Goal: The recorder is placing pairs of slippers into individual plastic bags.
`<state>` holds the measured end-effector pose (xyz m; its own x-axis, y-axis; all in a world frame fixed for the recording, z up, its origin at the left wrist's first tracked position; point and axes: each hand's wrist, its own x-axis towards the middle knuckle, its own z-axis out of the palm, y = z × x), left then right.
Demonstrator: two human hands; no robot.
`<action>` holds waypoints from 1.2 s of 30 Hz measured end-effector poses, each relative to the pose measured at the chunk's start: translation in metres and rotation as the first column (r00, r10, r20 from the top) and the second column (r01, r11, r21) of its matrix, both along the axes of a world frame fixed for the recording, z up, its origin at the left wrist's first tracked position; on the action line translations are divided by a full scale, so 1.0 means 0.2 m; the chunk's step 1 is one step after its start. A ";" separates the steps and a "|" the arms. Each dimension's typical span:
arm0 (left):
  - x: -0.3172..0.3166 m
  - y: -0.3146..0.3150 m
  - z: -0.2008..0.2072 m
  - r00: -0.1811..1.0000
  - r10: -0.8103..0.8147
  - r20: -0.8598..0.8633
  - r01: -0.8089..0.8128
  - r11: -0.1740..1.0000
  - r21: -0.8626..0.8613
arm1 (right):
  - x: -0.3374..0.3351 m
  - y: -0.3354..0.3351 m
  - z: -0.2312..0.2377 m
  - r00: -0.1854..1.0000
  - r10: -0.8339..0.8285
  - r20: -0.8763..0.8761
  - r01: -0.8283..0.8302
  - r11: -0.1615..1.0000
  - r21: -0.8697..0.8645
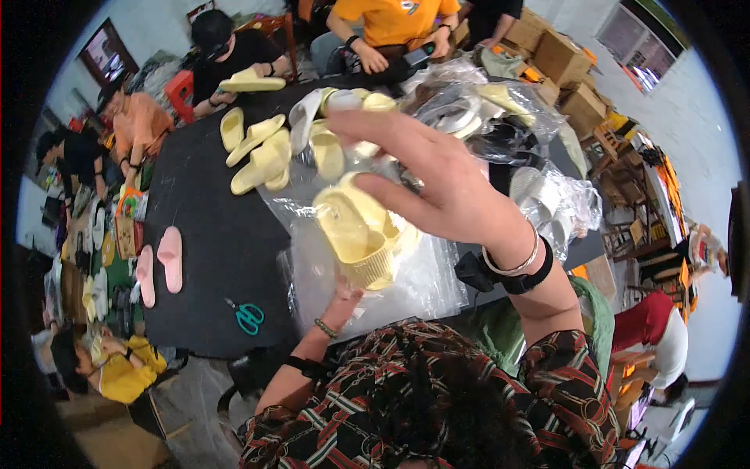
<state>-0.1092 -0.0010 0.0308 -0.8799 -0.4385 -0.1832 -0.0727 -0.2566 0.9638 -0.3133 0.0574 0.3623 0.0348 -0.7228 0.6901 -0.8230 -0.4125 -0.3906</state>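
A pair of pale yellow slippers (344, 223) is tilted up in front of me, over clear plastic bags (422, 293) laid flat on the dark table (207, 211). My left hand (347, 292) grips the pair low, near the ribbed strap; the slippers hide most of its fingers. Raised above and to the right of the pair, my right hand (445, 184) is open, with its fingers apart and nothing in them. It blocks part of the table's far side from sight.
Teal-handled scissors (248, 317) and pink slippers (170, 258) lie at left. Beyond are loose yellow slippers (269, 160) and, at right, bagged grey slippers (539, 195). Across the table, one person holds a yellow slipper (251, 81); another person in orange (398, 23) stands. Cardboard boxes (558, 59) are stacked behind.
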 end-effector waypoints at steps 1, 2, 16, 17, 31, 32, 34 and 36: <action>0.10 -0.02 -0.10 0.991 -0.043 0.128 0.042 0.999 0.010 | -0.02 0.00 -0.07 0.999 0.012 0.050 -0.018 0.993 0.117; 0.17 -0.04 -0.21 0.965 -0.104 0.242 0.100 0.995 0.027 | -0.06 0.02 -0.20 0.981 -0.038 0.192 -0.013 0.967 0.255; 0.02 -0.78 0.16 0.820 0.557 0.135 -0.021 0.265 -0.964 | -0.04 0.45 -1.58 0.640 -0.677 0.362 -0.407 0.101 0.908; 0.00 -0.86 0.11 0.766 0.612 0.196 0.069 0.226 -0.972 | -0.02 0.42 -1.57 0.717 -0.630 0.299 -0.327 0.074 0.942; -0.23 -1.12 -0.01 0.558 0.443 0.702 0.511 0.483 -0.711 | 0.08 0.62 -1.79 0.975 -0.143 0.168 -0.105 0.366 0.925; -0.23 -1.13 -0.03 0.613 0.442 0.655 0.452 0.485 -0.749 | 0.04 0.69 -1.91 0.985 -0.173 0.026 0.035 0.341 0.939; -0.15 -1.12 -0.06 0.734 0.471 0.489 0.232 0.503 -0.833 | 0.00 0.71 -1.93 0.951 -0.248 -0.184 0.242 0.229 0.943; -0.12 -1.06 -0.06 0.764 0.457 0.455 0.178 0.529 -0.830 | -0.03 0.73 -1.86 0.925 -0.302 -0.230 0.292 0.177 0.940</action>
